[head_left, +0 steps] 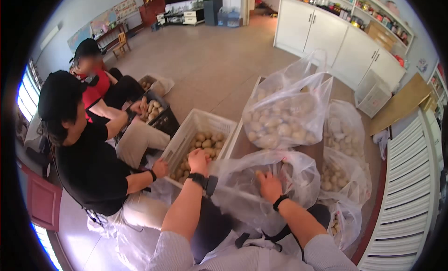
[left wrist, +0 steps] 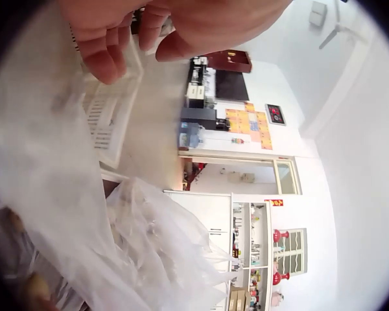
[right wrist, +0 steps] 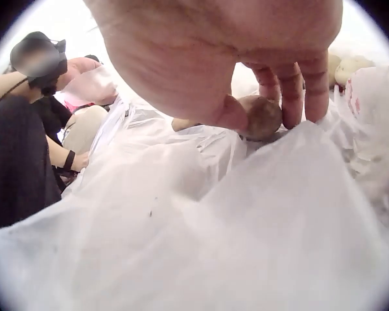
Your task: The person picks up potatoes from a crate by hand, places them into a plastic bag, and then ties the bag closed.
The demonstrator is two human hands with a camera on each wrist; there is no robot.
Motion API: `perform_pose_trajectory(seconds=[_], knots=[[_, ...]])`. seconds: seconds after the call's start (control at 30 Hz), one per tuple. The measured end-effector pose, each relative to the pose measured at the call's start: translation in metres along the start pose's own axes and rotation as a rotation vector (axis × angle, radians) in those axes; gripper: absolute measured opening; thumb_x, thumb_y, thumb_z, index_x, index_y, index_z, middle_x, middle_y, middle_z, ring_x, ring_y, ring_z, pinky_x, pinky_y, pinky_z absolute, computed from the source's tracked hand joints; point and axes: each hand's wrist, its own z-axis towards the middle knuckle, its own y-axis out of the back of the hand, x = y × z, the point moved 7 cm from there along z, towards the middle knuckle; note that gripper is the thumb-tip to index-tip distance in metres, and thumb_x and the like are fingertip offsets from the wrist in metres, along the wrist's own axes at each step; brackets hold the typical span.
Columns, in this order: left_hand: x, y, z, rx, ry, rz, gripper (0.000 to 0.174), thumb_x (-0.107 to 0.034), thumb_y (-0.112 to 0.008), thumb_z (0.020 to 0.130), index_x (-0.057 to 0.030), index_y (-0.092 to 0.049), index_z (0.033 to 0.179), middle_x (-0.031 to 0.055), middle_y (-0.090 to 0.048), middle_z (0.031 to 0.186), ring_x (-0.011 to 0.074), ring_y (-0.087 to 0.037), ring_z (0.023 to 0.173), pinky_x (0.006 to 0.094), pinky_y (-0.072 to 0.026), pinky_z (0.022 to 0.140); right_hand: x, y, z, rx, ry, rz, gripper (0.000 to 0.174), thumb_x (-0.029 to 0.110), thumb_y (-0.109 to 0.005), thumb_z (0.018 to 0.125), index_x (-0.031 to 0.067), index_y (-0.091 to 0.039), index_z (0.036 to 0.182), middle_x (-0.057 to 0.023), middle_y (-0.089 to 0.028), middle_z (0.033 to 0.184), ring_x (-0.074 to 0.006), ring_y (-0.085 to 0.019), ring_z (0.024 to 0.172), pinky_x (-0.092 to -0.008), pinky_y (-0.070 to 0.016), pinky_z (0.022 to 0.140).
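My right hand [head_left: 270, 187] is in the mouth of a clear plastic bag [head_left: 233, 187] on my lap side. Its thumb and fingers pinch a brown potato [right wrist: 264, 118], seen in the right wrist view just above the bag's white folds. Over the near end of a white plastic crate [head_left: 224, 126] hangs my left hand [head_left: 199, 161], palm down. The left wrist view shows its fingers [left wrist: 104, 61] loosely bent and the thumb apart, with no potato between them. Potatoes [head_left: 205, 142] lie heaped inside that crate.
A large bag of potatoes [head_left: 280, 121] stands ahead, with more filled bags [head_left: 343, 131] on the right. Two people sit at the left; the nearer one's hand [head_left: 160, 168] rests by the crate's edge. Beyond is a black crate [head_left: 165, 122] of potatoes.
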Motion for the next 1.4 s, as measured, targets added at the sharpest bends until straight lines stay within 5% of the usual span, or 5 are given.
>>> perform_pose_trajectory(seconds=[0.37, 0.67, 0.83, 1.23, 1.4], knots=[[-0.019, -0.045, -0.063, 0.345, 0.009, -0.143, 0.011, -0.012, -0.058, 0.095, -0.005, -0.06, 0.104, 0.0053, -0.065, 0.082, 0.0169, -0.061, 0.062, 0.0303, -0.0498, 0.054, -0.005, 0.008, -0.02, 0.013, -0.065, 0.037, 0.032, 0.016, -0.063, 0.083, 0.0105, -0.054, 0.113, -0.016, -0.059, 0.102, -0.038, -0.063, 0.088, -0.049, -0.0525, 0.076], [-0.009, -0.065, -0.094, 0.563, 0.083, -0.039, 0.016, -0.017, -0.064, 0.093, -0.005, -0.061, 0.105, 0.0075, -0.066, 0.089, 0.0165, -0.063, 0.066, 0.0299, -0.0513, 0.056, -0.044, -0.018, -0.021, 0.028, -0.466, 0.466, 0.033, 0.027, -0.058, 0.089, 0.0028, -0.055, 0.112, -0.023, -0.067, 0.096, -0.0398, -0.066, 0.092, -0.0474, -0.0511, 0.082], [-0.007, -0.079, -0.116, 0.675, 0.065, 0.102, 0.023, -0.019, -0.061, 0.094, -0.0002, -0.06, 0.108, 0.0084, -0.064, 0.095, 0.0154, -0.064, 0.072, 0.0281, -0.0536, 0.063, -0.092, -0.095, -0.012, -0.065, -0.54, 0.831, 0.034, 0.033, -0.049, 0.096, 0.0018, -0.058, 0.105, -0.012, -0.067, 0.087, -0.0238, -0.064, 0.069, -0.0374, -0.0509, 0.062], [-0.001, -0.101, -0.149, 0.91, -0.337, 0.636, 0.031, -0.017, -0.07, 0.09, -0.0012, -0.063, 0.116, 0.0032, -0.065, 0.095, 0.0097, -0.061, 0.085, 0.0264, -0.0506, 0.072, 0.006, -0.005, 0.004, 0.3, -0.865, 1.606, 0.036, 0.046, -0.045, 0.101, 0.0127, -0.055, 0.092, -0.001, -0.048, 0.065, -0.0165, -0.048, 0.055, -0.0337, -0.0405, 0.053], [0.01, -0.104, -0.153, 1.01, -0.224, 0.548, 0.039, -0.019, -0.074, 0.087, -0.0032, -0.063, 0.12, 0.003, -0.067, 0.103, 0.0108, -0.061, 0.089, 0.0252, -0.0502, 0.079, 0.018, 0.007, 0.007, 0.307, -0.867, 1.702, 0.036, 0.046, -0.048, 0.1, 0.013, -0.053, 0.086, 0.0012, -0.043, 0.062, -0.014, -0.04, 0.051, -0.0323, -0.0356, 0.05]])
